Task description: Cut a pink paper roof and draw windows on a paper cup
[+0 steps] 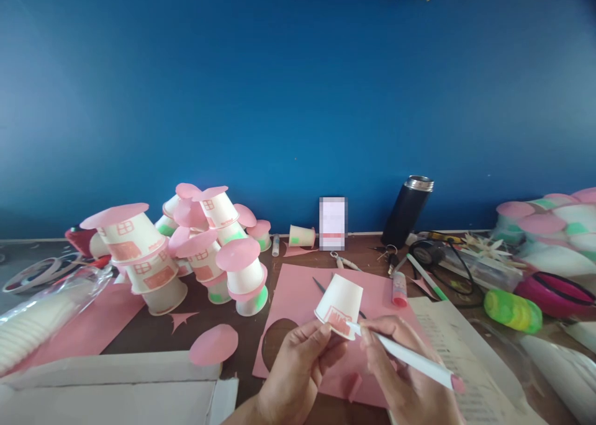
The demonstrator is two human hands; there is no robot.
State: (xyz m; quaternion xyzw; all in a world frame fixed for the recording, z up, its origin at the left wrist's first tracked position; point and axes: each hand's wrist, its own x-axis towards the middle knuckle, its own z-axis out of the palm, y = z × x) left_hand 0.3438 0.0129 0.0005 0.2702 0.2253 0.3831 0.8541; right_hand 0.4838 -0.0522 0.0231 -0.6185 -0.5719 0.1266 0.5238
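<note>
My left hand [302, 366] grips a white paper cup [342, 295] by its rim, with the cup turned upside down and a little tilted. A pink rectangle with a scalloped outline is drawn on its side near the rim. In my right hand [403, 363] is a white marker [414, 357] with a pink end, its tip touching the pink drawing. Under both hands lies a pink paper sheet [298, 288] with a round hole cut in it. Partly hidden behind the cup is a dark, thin tool, perhaps scissors.
Stacked cups with pink disc tops [130, 245] crowd the left. A pink paper disc [214, 344] lies near a white cardboard box [112, 388]. Behind stand a black bottle [405, 214] and a glue stick [399, 288]. More cups [544, 226] sit at the right.
</note>
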